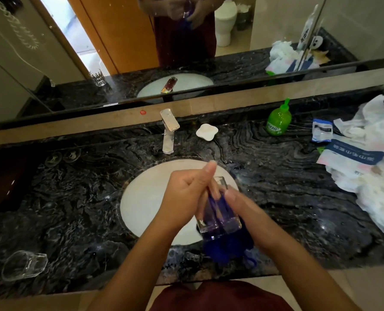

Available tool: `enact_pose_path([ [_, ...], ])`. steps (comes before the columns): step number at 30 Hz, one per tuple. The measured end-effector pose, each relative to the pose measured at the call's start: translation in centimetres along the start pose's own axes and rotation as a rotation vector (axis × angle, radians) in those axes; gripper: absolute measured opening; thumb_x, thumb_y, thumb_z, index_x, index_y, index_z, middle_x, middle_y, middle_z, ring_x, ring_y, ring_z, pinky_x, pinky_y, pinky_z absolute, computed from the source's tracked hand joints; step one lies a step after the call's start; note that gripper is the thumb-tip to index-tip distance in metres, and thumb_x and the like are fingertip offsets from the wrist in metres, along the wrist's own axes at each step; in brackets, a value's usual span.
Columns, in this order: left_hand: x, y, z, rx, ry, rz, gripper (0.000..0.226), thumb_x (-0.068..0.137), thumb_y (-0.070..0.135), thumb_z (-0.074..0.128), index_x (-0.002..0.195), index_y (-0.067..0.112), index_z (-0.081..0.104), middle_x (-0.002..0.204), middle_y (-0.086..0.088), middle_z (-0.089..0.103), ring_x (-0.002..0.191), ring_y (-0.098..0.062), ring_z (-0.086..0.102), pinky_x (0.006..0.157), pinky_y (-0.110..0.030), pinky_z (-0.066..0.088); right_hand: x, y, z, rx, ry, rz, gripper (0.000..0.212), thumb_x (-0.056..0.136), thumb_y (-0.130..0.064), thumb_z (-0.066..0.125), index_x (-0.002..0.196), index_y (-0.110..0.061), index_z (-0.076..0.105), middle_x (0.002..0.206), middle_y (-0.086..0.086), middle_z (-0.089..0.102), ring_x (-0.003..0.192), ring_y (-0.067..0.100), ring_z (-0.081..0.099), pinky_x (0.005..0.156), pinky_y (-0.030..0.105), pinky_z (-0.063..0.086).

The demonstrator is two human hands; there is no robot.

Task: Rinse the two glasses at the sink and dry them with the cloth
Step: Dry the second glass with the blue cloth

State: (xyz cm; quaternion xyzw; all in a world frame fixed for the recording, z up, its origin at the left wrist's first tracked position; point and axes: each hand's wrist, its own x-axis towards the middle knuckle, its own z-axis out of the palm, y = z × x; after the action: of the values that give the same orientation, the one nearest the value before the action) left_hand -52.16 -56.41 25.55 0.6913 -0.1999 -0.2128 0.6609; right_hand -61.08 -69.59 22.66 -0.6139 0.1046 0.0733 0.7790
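Head view, lower centre: left hand (187, 194) wrapped around glass (218, 207) over sink (141, 198); right hand (242, 205) pressing blue cloth (225, 248) against it. Best turned slowly, cloth reaching inside. Second glass (24, 264) lower left.

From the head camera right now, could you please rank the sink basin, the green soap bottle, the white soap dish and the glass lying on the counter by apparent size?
1. Sink basin, largest by far.
2. Glass lying on the counter, though nearness to the camera inflates it.
3. Green soap bottle.
4. White soap dish, smallest.
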Motion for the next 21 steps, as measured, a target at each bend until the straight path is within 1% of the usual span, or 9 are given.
enact_pose_path([
  [1, 0.0, -0.1, 0.3, 0.024, 0.001, 0.044, 0.057, 0.099, 0.045, 0.055, 0.06, 0.004, 0.066, 0.035, -0.005, 0.049, 0.031, -0.014, 0.046, 0.044, -0.022, 0.041, -0.1, 0.1, 0.2, 0.019, -0.055, 0.011, 0.045, 0.09, -0.053, 0.06, 0.107, -0.014, 0.073, 0.105, 0.012, 0.077, 0.098, 0.019, 0.073, 0.088, 0.029, 0.058],
  [3, 0.1, -0.4, 0.5, 0.088, 0.066, 0.147, 0.047, 0.1, 0.038, 0.055, 0.069, 0.006, 0.068, 0.045, -0.01, 0.057, 0.042, -0.016, 0.054, 0.056, -0.024, 0.048, -0.1, 0.8, 0.5, 0.106, -0.091, 0.031, 0.057, 0.083, -0.056, 0.068, 0.118, -0.011, 0.07, 0.11, 0.016, 0.075, 0.101, 0.023, 0.073, 0.088, 0.03, 0.058],
  [6, 0.3, -0.7, 0.5, 0.178, 0.213, 0.244, 0.031, 0.099, 0.04, 0.05, 0.092, 0.016, 0.068, 0.076, -0.002, 0.07, 0.075, -0.014, 0.067, 0.077, -0.027, 0.052, 0.3, 1.7, 0.8, 0.261, 0.01, 0.024, 0.082, 0.069, -0.06, 0.082, 0.126, -0.005, 0.063, 0.113, 0.024, 0.071, 0.1, 0.036, 0.069, 0.086, 0.04, 0.058],
  [10, -1.2, -1.5, -0.1, 0.079, 0.393, 0.155, 0.028, 0.094, 0.044, 0.051, 0.106, 0.022, 0.065, 0.101, 0.002, 0.073, 0.098, -0.017, 0.068, 0.081, -0.024, 0.053, 0.9, 1.6, 0.6, 0.256, 0.199, -0.023, 0.075, 0.059, -0.061, 0.087, 0.119, -0.019, 0.069, 0.118, 0.023, 0.071, 0.106, 0.042, 0.07, 0.093, 0.053, 0.055],
  [12, -2.6, -2.4, -0.6, 0.097, 0.38, 0.121, 0.025, 0.092, 0.042, 0.057, 0.109, 0.026, 0.064, 0.106, 0.002, 0.073, 0.104, -0.021, 0.068, 0.088, -0.035, 0.054, 1.0, 1.4, 0.3, 0.311, 0.257, -0.034, 0.081, 0.057, -0.062, 0.088, 0.121, -0.017, 0.066, 0.117, 0.02, 0.072, 0.101, 0.038, 0.071, 0.09, 0.049, 0.057],
  [14, -3.8, -3.1, -0.7, 0.165, 0.257, 0.11, 0.032, 0.091, 0.042, 0.061, 0.12, 0.027, 0.06, 0.116, 0.004, 0.073, 0.114, -0.023, 0.066, 0.097, -0.042, 0.051, 0.9, 1.0, 0.5, 0.364, 0.286, -0.065, 0.082, 0.063, -0.058, 0.087, 0.126, -0.012, 0.062, 0.117, 0.019, 0.072, 0.097, 0.034, 0.071, 0.085, 0.044, 0.058],
  [16, -4.4, -3.1, -0.1, 0.234, 0.139, 0.096, 0.046, 0.089, 0.043, 0.07, 0.13, 0.031, 0.054, 0.127, 0.013, 0.068, 0.122, -0.017, 0.062, 0.1, -0.031, 0.049, 1.0, 1.0, 1.0, 0.378, 0.297, -0.094, 0.075, 0.069, -0.05, 0.086, 0.127, -0.011, 0.059, 0.118, 0.018, 0.072, 0.097, 0.032, 0.073, 0.083, 0.042, 0.061],
  [18, -4.7, -2.8, 0.6, 0.236, 0.119, 0.054, 0.059, 0.086, 0.038, 0.08, 0.134, 0.034, 0.047, 0.128, 0.032, 0.06, 0.121, 0.0, 0.059, 0.093, -0.012, 0.046, 1.1, 0.9, 1.9, 0.336, 0.32, -0.092, 0.063, 0.076, -0.043, 0.08, 0.128, -0.017, 0.059, 0.121, 0.015, 0.072, 0.104, 0.031, 0.073, 0.089, 0.046, 0.06],
  [21, -4.4, -2.9, 0.4, 0.233, 0.168, 0.051, 0.067, 0.081, 0.035, 0.083, 0.135, 0.03, 0.045, 0.121, 0.042, 0.055, 0.114, 0.01, 0.059, 0.088, -0.005, 0.044, 1.0, 1.2, 2.8, 0.269, 0.299, -0.06, 0.071, 0.074, -0.054, 0.081, 0.135, -0.026, 0.056, 0.125, 0.006, 0.072, 0.116, 0.028, 0.07, 0.103, 0.054, 0.052],
])
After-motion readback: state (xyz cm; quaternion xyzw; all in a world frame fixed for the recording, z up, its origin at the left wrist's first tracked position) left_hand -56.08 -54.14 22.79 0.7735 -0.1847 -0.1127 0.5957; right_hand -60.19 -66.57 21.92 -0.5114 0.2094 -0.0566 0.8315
